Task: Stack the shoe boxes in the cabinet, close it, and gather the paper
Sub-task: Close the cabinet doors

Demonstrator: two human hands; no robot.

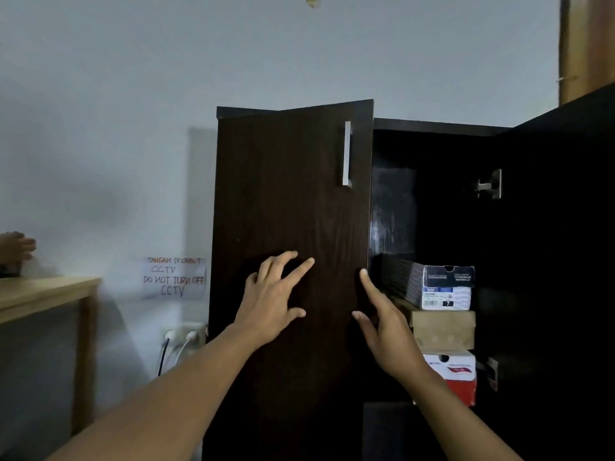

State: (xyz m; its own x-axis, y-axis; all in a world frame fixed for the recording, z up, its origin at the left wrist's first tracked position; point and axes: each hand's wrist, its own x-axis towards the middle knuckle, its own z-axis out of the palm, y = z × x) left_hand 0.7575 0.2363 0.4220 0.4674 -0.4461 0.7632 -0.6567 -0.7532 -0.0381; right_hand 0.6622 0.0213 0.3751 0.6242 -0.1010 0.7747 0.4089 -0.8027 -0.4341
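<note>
Shoe boxes [446, 331] in dark cabinet [432, 124], left ends behind right hand [389, 331].

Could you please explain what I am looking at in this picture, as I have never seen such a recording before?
There is no machine here: a camera worn on a person's head looks forward at their own bare hands, and this one picture comes from it. The left hand lies spread, fingers straight, on the dark brown wooden cabinet door, which stands partly open; the right hand has its fingers at the door's free edge. Neither holds anything. Behind it, three shoe boxes are stacked: a black and white box on a tan cardboard box on a red and white box.
</note>
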